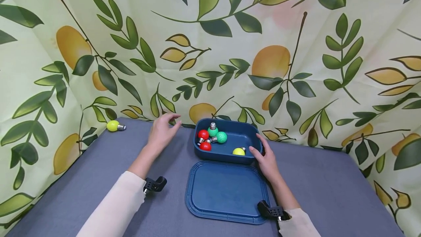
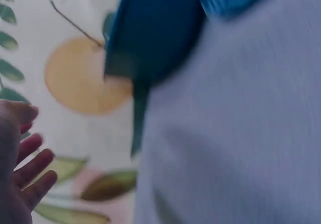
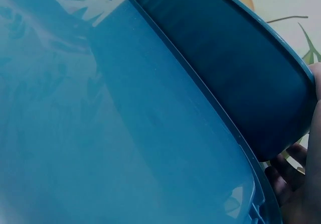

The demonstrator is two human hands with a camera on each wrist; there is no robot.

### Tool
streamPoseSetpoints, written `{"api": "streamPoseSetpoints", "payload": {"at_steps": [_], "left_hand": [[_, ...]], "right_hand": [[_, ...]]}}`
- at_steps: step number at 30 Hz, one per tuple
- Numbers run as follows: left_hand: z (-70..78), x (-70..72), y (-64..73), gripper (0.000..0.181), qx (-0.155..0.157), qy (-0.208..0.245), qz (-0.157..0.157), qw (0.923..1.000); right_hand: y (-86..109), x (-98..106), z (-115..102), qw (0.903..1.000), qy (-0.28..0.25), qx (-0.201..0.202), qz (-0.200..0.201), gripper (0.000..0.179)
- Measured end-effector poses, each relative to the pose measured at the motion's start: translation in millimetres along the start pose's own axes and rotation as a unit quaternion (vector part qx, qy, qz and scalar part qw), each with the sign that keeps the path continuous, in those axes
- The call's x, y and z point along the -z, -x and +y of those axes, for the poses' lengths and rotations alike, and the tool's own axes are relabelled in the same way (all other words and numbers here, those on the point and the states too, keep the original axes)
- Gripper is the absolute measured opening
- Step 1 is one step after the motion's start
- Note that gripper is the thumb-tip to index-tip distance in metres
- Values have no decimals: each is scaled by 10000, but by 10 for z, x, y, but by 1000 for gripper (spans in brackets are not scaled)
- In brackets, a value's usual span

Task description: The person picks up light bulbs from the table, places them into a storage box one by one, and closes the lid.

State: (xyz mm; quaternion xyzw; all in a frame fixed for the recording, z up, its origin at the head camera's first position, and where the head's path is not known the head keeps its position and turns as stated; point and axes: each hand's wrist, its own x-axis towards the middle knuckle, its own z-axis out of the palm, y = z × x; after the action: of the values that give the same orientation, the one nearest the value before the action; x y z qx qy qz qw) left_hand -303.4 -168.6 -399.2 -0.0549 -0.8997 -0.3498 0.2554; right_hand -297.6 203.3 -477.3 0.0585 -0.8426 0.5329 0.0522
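Observation:
A dark blue plastic box [image 1: 235,148] stands near the back of the table with several toy light bulbs inside. Two red bulbs [image 1: 203,134] and two green bulbs [image 1: 222,137] cluster at its left end; a yellow bulb [image 1: 239,151] lies near the front right. My right hand [image 1: 267,160] grips the box's right end, thumb at the rim and fingers along the outer wall. Left of the box, my left hand [image 1: 162,131] hovers with fingers apart, holding nothing; in the left wrist view its fingers [image 2: 36,166] are spread loosely.
The blue lid [image 1: 228,192] lies flat in front of the box, under my right wrist. Another yellow bulb [image 1: 113,125] rests at the table's far left edge. A leaf-and-fruit patterned cloth [image 1: 230,46] hangs behind the grey-blue table [image 1: 329,193].

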Motion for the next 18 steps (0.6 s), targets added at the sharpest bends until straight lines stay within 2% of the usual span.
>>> {"api": "streamPoseSetpoints", "payload": {"at_steps": [9,13,18], "left_hand": [[-499,247,-159,40,454,-706,403,9957],[-721,417,-176,43,511,-1169,361,9912],[-1002,637,-129,45,689,-1729,151,9824]], "right_hand": [[-12,42,-4,9999,76,-8,78,64],[-24,24,13,9999,98,14,61,64],[-28,-9,33,9999,95,52,64,64]]}}
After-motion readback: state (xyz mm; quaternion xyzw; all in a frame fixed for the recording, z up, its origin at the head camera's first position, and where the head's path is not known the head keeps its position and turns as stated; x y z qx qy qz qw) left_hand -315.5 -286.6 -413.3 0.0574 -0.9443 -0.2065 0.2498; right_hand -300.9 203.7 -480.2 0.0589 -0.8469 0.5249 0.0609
